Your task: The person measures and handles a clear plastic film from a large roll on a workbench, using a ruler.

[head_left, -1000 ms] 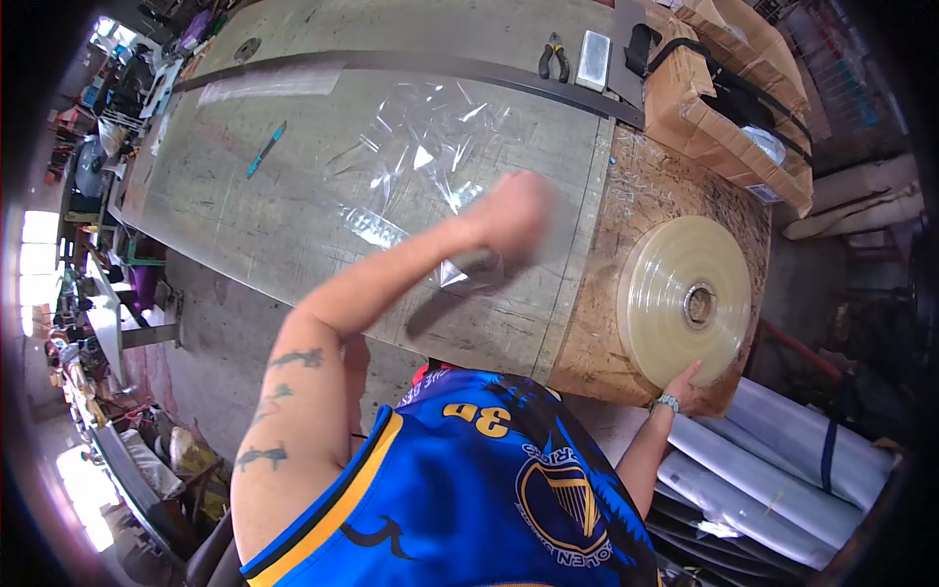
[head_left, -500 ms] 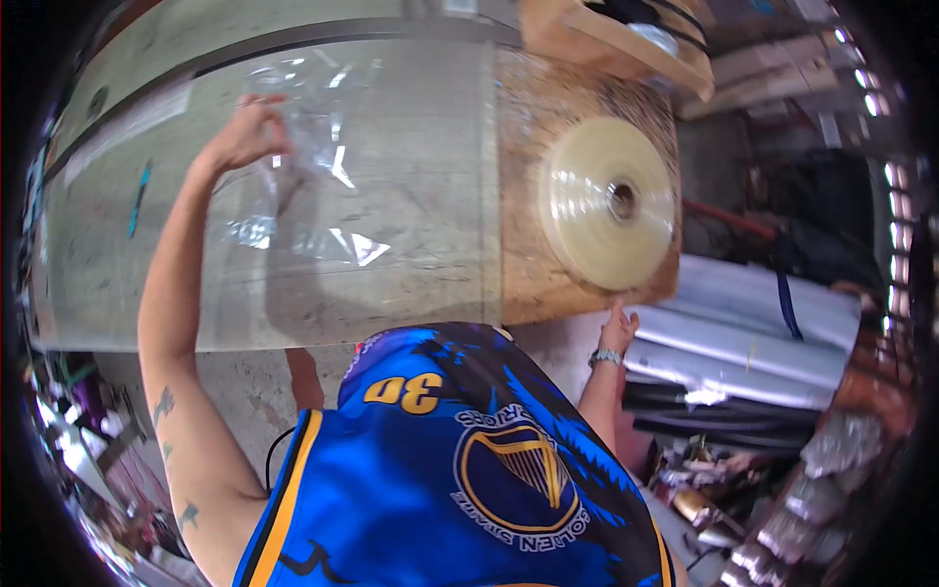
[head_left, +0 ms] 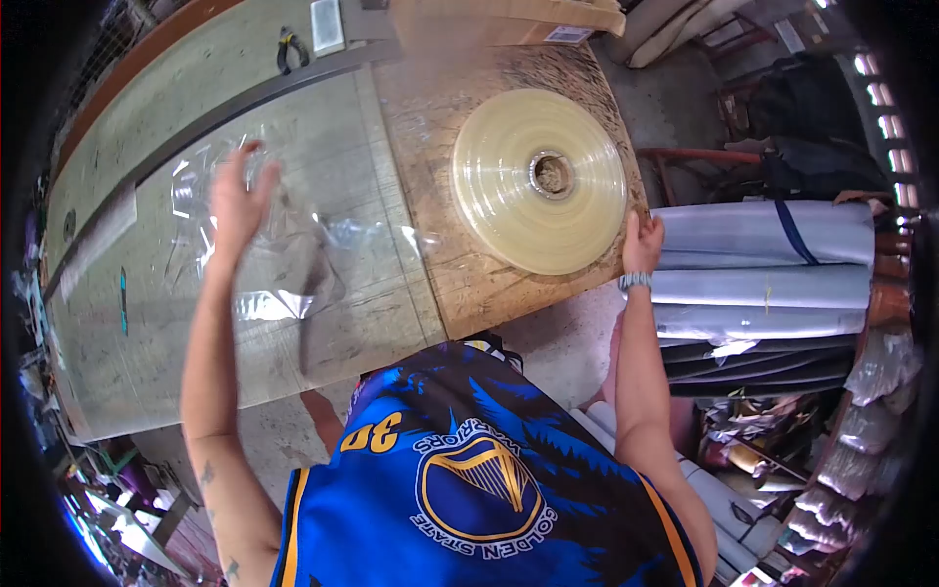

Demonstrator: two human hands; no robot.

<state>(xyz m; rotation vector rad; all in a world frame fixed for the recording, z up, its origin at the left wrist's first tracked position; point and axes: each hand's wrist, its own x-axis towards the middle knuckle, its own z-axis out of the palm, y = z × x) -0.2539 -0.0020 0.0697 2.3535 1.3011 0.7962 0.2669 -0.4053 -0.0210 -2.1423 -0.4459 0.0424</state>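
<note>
My left hand (head_left: 241, 203) is over a crumpled sheet of clear plastic film (head_left: 279, 303) on the glass-topped part of the table, its thumb and fingers apart. The hand is slightly blurred. My right hand (head_left: 643, 241) is at the wooden board's right edge, fingers stretched out beside the rim of a large roll of clear, yellowish plastic film (head_left: 499, 210). This roll lies flat on the wooden board (head_left: 430, 166), its hollow core facing up.
Behind a dark metal strip (head_left: 254, 93) lie yellow-and-black pliers (head_left: 290, 51). A teal pen-like tool (head_left: 124, 301) rests at the left. A cardboard box (head_left: 509, 22) stands at the back. Long wrapped rolls (head_left: 763, 284) are stacked at the right.
My view has turned to the right, showing more of the roll and the pliers. My right hand has come up along the board's edge beside the roll; my left stays over the film, fingers more spread.
</note>
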